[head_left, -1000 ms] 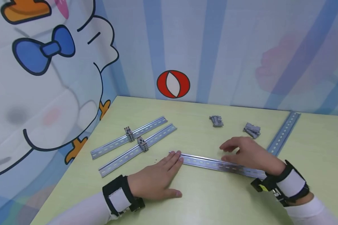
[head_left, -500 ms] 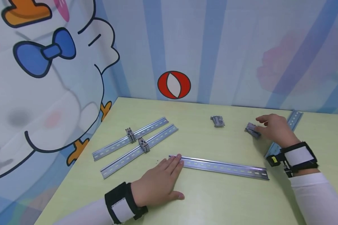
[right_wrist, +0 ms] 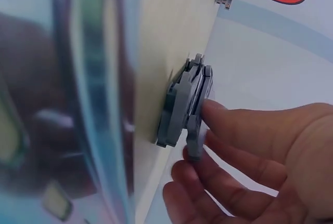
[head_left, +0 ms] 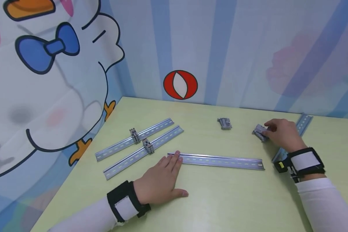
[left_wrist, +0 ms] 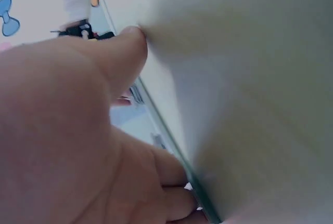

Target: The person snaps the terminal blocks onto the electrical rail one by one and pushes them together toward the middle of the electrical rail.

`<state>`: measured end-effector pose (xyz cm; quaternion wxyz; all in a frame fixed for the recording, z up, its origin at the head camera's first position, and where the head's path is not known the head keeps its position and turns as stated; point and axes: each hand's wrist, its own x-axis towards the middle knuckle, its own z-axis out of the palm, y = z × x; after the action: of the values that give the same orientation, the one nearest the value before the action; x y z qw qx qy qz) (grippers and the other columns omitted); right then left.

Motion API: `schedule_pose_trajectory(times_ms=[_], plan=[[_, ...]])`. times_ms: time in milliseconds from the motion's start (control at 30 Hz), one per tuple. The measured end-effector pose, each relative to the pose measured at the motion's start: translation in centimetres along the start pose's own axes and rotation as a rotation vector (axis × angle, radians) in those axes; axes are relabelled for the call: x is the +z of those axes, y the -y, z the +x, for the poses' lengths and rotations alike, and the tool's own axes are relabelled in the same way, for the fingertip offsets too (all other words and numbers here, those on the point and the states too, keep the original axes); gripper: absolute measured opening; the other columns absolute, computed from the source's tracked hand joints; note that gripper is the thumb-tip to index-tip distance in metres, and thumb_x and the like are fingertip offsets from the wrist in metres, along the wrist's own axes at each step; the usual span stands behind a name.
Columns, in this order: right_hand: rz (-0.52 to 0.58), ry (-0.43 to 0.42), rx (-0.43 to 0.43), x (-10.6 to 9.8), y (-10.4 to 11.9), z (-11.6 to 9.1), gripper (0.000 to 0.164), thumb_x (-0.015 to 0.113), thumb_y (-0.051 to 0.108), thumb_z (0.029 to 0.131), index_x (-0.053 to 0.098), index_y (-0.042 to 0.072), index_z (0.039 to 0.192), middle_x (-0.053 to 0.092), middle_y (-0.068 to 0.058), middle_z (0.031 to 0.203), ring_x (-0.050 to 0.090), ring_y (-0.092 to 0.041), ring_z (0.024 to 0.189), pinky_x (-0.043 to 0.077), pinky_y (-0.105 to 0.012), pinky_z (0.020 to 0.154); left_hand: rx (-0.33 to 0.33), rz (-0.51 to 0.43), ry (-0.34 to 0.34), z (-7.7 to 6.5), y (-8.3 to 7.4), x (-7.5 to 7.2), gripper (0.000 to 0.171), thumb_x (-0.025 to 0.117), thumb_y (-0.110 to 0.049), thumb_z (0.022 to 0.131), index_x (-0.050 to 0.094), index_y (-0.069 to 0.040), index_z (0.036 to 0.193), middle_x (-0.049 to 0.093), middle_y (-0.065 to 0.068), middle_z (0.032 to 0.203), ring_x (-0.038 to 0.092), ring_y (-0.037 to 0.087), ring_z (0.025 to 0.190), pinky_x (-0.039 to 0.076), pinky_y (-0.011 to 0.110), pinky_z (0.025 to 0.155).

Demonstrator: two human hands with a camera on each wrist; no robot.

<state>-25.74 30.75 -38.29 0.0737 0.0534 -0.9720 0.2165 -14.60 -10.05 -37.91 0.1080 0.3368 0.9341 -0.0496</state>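
Observation:
My left hand (head_left: pixel 159 182) lies flat on the table, its fingertips on the left end of a slotted metal DIN rail (head_left: pixel 220 160). In the left wrist view the left thumb (left_wrist: pixel 127 52) is stretched out over the tabletop. At the back right, my right hand (head_left: pixel 285 133) pinches the uppermost grey terminal block (right_wrist: pixel 195 135) of a small pile between thumb and fingers. Under it, other grey terminal blocks (right_wrist: pixel 174 112) rest on the table. The right hand and wrist partly cover another DIN rail (head_left: pixel 304 124).
Two parallel DIN rails (head_left: pixel 159 127) lie at the left, with a grey block (head_left: pixel 134 136) on one and a second block (head_left: pixel 148 146) on the other. Further terminal blocks (head_left: pixel 225 123) lie near the back. Printed walls (head_left: pixel 235 54) border the table's back and left.
My right hand has left the front rail, reached back right and taken hold of the top terminal block. Under my left hand, the front rail has turned slightly, its right end moving back and left.

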Motion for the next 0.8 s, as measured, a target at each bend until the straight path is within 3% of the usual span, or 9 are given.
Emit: schedule_pose_trajectory(times_ms=[200,433,633,800], plan=[[0.013,-0.034,0.033,0.1,0.0,-0.3,0.035,0.071,0.015,0.088,0.065,-0.006,0.115,0.067,-0.026,0.097,0.062,-0.039,0.087,0.051,-0.047,0.064,0.002,-0.035,-0.004,0.3,0.7,0.1,0.103,0.040,-0.075,0.089,0.015,0.001,0.154,0.005,0.020,0.162,0.008,0.033,0.150,0.012,0.041,0.121],[0.027,-0.032,0.044,-0.3,0.0,-0.6,0.028,0.071,0.022,0.089,0.072,-0.001,0.104,0.071,-0.019,0.092,0.064,-0.033,0.081,0.050,-0.039,0.057,0.016,-0.035,-0.015,0.4,0.6,0.1,0.103,0.039,-0.074,0.090,0.014,0.003,0.154,0.003,0.022,0.161,0.000,0.035,0.149,0.008,0.042,0.121],[0.055,0.008,0.014,-1.0,0.3,-1.0,0.023,0.071,0.020,0.088,0.073,-0.002,0.097,0.072,-0.017,0.088,0.065,-0.029,0.076,0.051,-0.036,0.057,0.017,-0.062,0.000,0.5,0.7,0.2,0.104,0.040,-0.074,0.089,0.012,0.002,0.154,0.000,0.020,0.162,0.000,0.033,0.150,0.012,0.041,0.120],[0.077,0.106,0.008,-1.6,0.9,-1.2,0.031,0.069,0.016,0.088,0.067,-0.004,0.112,0.070,-0.023,0.095,0.066,-0.026,0.073,0.050,-0.034,0.055,0.015,-0.071,-0.001,0.5,0.9,0.3,0.105,0.040,-0.075,0.088,0.012,0.001,0.155,0.000,0.019,0.162,0.001,0.032,0.150,0.013,0.040,0.120]])
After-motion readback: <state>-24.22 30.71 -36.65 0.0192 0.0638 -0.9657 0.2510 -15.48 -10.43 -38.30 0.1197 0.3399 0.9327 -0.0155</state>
